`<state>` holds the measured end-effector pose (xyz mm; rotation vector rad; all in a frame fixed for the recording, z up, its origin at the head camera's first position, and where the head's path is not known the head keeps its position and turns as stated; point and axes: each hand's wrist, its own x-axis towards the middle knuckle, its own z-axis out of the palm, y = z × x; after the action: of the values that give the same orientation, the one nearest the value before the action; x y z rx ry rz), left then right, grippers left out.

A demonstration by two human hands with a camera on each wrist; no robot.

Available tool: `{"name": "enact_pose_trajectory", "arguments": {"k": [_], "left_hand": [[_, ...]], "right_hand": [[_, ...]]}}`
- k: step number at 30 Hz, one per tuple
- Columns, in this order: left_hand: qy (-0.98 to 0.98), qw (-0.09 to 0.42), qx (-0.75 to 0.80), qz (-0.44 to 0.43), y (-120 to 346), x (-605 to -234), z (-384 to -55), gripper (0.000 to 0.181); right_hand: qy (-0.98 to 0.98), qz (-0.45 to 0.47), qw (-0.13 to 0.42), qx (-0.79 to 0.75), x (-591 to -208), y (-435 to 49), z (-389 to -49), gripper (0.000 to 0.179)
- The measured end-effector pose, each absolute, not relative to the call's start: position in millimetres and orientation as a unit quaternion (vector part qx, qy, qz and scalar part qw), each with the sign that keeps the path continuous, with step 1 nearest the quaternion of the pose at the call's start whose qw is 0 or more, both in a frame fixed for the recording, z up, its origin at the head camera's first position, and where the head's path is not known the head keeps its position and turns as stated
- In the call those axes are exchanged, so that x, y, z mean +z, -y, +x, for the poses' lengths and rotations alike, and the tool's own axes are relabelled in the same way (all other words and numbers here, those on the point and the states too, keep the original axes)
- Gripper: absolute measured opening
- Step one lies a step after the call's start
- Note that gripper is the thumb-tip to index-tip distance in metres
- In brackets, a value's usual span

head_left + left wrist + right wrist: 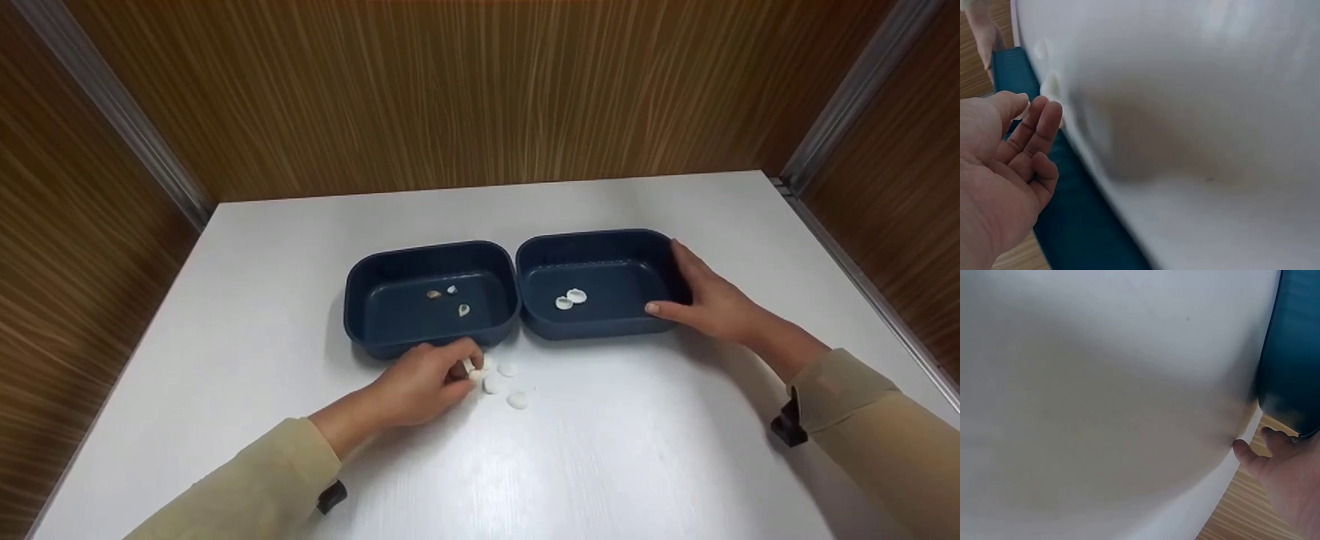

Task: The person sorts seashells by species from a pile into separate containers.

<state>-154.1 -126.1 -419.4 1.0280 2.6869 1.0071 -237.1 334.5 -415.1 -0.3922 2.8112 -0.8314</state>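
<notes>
My left hand (pixel 421 384) pinches a small white seashell (pixel 470 367) between thumb and fingers, just in front of the left blue box. Beside the fingertips, several white seashells (pixel 517 400) lie on the table. The left box (pixel 431 346) holds three small brownish and white shells (pixel 464 309). Two white, hollow-looking seashells (pixel 576 296) sit in the right box (pixel 585 330). My right hand (pixel 716 300) holds that box's right end, thumb over the front corner and fingers along the outer side. In the right wrist view, two fingers (pixel 1249 455) extend past the box.
The two boxes stand side by side on a white table (pixel 600 457). Wood-grain panels (pixel 480 97) enclose its back and sides, with metal strips (pixel 855 97) at the corners.
</notes>
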Motion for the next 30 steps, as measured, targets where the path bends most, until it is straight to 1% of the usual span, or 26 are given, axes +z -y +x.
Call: {"name": "enact_pose_trajectory", "arguments": {"k": [4,10,17,25,30], "left_hand": [[-0.868,0.055,0.353,0.344,119.3,-396.8,-156.4,0.016],[-0.843,0.028,0.387,0.374,102.9,-364.9,-173.8,0.014],[-0.832,0.036,0.430,0.348,82.4,-336.9,-199.9,0.015],[-0.849,0.066,0.440,0.285,62.7,-330.6,-227.3,0.020],[-0.850,0.075,0.444,0.273,50.0,-336.9,-240.9,0.019]], "right_hand": [[-0.946,-0.132,0.093,-0.280,-413.6,-332.9,-236.7,0.118],[-0.943,-0.133,0.095,-0.290,-413.6,-333.7,-236.5,0.117],[-0.943,-0.136,0.091,-0.291,-415.4,-334.7,-235.8,0.117],[-0.943,-0.140,0.086,-0.290,-415.8,-333.2,-235.7,0.117],[-0.944,-0.137,0.088,-0.288,-415.5,-332.7,-234.4,0.117]]}}
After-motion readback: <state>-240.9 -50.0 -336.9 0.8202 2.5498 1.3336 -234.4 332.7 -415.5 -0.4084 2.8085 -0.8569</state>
